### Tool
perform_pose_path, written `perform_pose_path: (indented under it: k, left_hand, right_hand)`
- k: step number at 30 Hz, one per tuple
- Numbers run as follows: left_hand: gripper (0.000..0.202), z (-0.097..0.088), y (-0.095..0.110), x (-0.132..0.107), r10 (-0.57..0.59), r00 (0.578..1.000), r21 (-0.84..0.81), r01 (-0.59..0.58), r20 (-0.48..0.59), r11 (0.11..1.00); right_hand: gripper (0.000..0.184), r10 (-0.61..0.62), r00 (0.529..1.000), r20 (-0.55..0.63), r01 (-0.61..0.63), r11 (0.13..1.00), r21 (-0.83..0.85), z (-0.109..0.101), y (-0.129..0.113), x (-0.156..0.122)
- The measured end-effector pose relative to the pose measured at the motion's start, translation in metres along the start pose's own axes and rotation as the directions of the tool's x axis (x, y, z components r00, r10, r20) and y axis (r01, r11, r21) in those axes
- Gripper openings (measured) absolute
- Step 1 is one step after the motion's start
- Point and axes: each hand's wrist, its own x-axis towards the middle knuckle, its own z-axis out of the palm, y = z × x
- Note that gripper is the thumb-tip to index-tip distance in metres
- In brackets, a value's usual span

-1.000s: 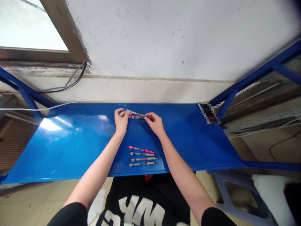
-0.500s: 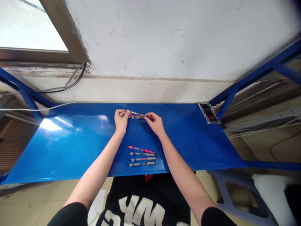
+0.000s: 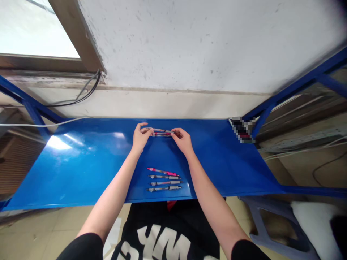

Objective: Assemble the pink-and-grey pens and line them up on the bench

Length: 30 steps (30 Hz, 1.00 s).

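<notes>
Near the back of the blue table (image 3: 89, 169), my left hand (image 3: 141, 138) and my right hand (image 3: 182, 139) face each other. A slim clear-and-grey pen (image 3: 162, 130) spans the gap between them, its left end in my left fingers and its right end in my right fingers. Right below it in view are red-and-dark pens (image 3: 162, 134), lying between the hands; how many there are is hard to make out. Closer to me lie a pink pen (image 3: 163, 172) and several grey pens (image 3: 166, 183), roughly parallel in a column.
A blurred-out object (image 3: 244, 129) sits at the table's back right corner. Blue metal frame bars (image 3: 295, 85) rise at both sides. A white wall (image 3: 173, 54) stands behind, and a white cable (image 3: 40, 126) crosses the back left. A grey stool (image 3: 273, 231) is at lower right.
Both hands have shifted slightly right with the pen. My left index finger has lifted and straightened, and the pen is now more nearly level.
</notes>
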Motion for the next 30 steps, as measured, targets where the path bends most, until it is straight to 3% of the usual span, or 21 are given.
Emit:
perform_pose_path:
  k: [6,12,19,30]
  left_hand:
    - [0.016,-0.016,0.010,0.001,0.081,0.966,0.435,-0.184,0.244,0.882]
    - [0.009,-0.021,0.010,0.002,0.108,0.910,0.542,-0.329,0.399,0.773]
    - [0.009,-0.025,0.010,0.004,0.068,0.896,0.543,-0.324,0.438,0.775]
    - [0.006,-0.026,0.010,0.005,0.032,0.906,0.585,-0.298,0.421,0.754]
  right_hand:
    - [0.024,-0.003,1.000,0.022,0.005,0.996,-0.087,-0.013,0.001,0.004]
    - [0.015,-0.026,0.990,0.135,0.053,0.977,-0.205,-0.026,0.002,0.003]
    - [0.007,-0.056,0.976,0.213,0.118,0.949,-0.292,-0.030,0.002,0.004]
    - [0.005,-0.042,0.974,0.223,0.125,0.920,-0.371,-0.028,0.000,0.004]
